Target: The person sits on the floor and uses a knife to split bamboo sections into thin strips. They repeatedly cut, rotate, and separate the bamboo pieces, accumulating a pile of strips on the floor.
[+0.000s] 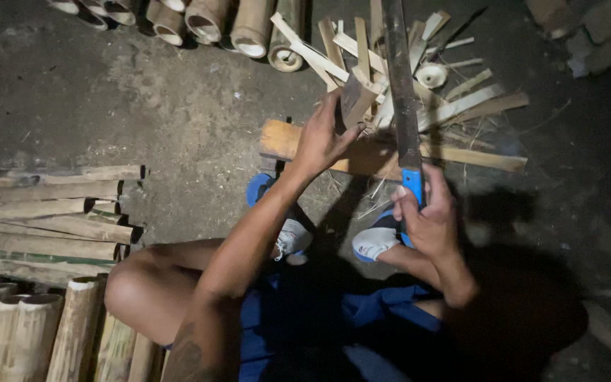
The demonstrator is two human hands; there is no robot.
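Note:
My left hand (319, 138) grips a short piece of split bamboo (356, 99), held upright on a wooden block (281, 139) lying on the ground. My right hand (429, 219) is closed on the blue handle of a long machete (402, 92). Its dark blade points away from me and passes just right of the bamboo piece. A heap of split bamboo strips (461, 106) lies behind and to the right of the block.
Bamboo tube sections (206, 21) lie in a row at the top. Long bamboo poles (44, 212) are stacked at left, with cut tubes (22, 332) below them. My feet wear blue sandals (259, 187). Stones (588, 28) sit at top right.

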